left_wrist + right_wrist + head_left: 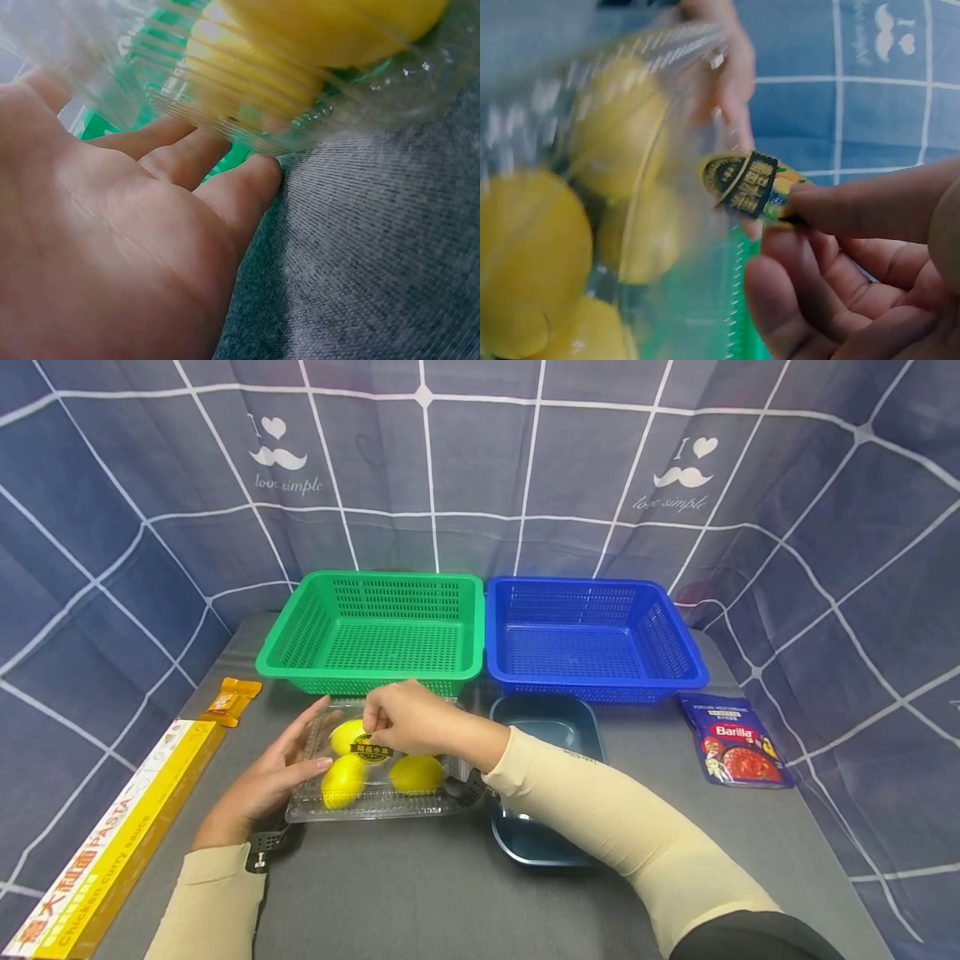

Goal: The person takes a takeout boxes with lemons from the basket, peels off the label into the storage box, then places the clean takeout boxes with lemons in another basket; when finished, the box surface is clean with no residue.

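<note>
Around the clear box (367, 812), bare table (382, 893) offers passage at 6 o'clock; the left hand (268, 777) bars 9 o'clock, the green basket (397, 647) 12, the blue basket (573, 652) 2, the dark tub (557, 720) 3.

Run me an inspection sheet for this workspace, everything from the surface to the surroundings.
Surface: grey, woven-looking table covering.
Job's things: clear container holding yellow fruits; dark label over its lid.
Clutter: green basket and blue basket side by side behind; dark tray right of the container; pasta box and orange packet at left; Barilla pouch at right.
Hands: left hand touches the container's left side; right hand pinches one end of the label.
Cables: nothing clearly seen.
Surroundings: blue-grey, grid-patterned curtain behind and at both sides.
</note>
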